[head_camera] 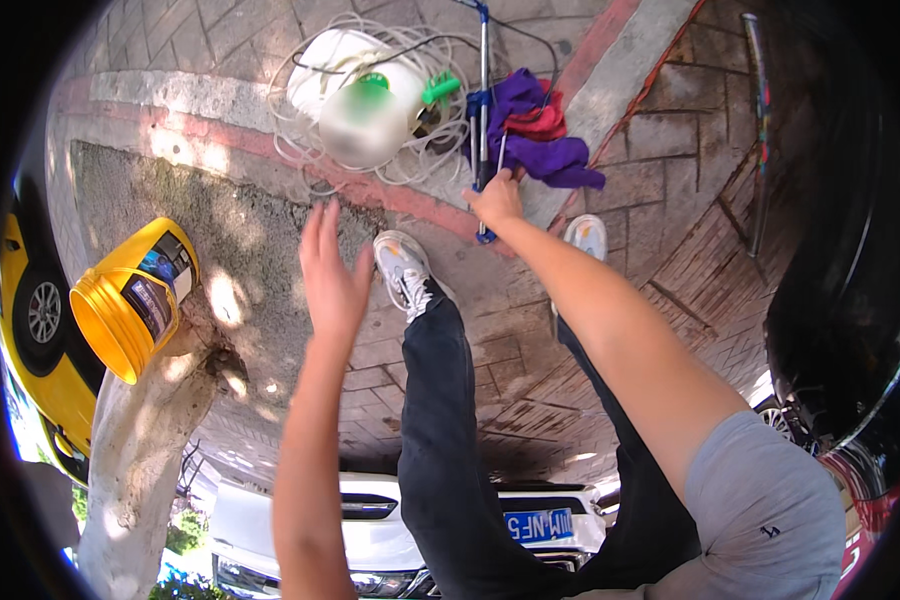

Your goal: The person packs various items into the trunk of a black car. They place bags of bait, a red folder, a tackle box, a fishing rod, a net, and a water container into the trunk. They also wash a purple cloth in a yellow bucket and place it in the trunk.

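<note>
My right hand (499, 199) reaches forward and closes at the lower end of a metal pole frame (484, 112) with blue fittings; a thin pale rod (502, 152) rises from the fist. Purple cloths (553, 160) and a red cloth (538, 122) lie just beyond this hand. My left hand (335, 274) is in the air over the ground, fingers spread, holding nothing. Ahead of it, coiled clear hose (290, 150) surrounds a white plastic container (328, 56), part of which is blurred. A green plastic fitting (440, 88) rests against the coil.
A yellow bucket (112, 319) lies tipped beside a tree trunk (146, 442) on the left. Behind my legs stands a white car (375, 536); a yellow car (26, 352) is at far left. A dark car body (832, 360) fills the right. A painted kerb (270, 142) crosses ahead.
</note>
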{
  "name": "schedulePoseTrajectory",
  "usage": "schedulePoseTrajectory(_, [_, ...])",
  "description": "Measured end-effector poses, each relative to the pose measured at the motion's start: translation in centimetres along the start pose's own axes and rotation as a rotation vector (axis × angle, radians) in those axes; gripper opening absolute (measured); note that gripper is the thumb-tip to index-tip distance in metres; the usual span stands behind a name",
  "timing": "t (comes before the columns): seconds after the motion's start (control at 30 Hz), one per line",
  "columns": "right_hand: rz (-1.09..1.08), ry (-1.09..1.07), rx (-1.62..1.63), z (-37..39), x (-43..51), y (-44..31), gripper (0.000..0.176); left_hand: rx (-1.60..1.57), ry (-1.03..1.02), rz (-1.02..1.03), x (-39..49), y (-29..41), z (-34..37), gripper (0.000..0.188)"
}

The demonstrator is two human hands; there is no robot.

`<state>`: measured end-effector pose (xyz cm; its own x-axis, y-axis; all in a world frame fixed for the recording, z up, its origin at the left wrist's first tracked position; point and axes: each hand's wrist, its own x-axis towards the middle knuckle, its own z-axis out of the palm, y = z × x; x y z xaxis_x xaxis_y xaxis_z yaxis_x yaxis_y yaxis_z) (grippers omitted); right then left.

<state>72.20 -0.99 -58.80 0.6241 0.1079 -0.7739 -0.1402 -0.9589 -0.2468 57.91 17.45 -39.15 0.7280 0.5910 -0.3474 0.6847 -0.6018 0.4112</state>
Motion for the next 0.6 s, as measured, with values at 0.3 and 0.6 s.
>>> schedulePoseTrajectory(0.3, [-0.110,-0.049,0.527,-2.8,-3.9,2.4,0.038,0.267,-0.118,0.188,22.2,-3.3,3.2,0.083])
schedulePoseTrajectory(0.6, [-0.108,-0.337,0.952,-17.9,-19.5,7.1,0.030,0.302,0.051,0.215,23.8,-4.4,5.4,0.080])
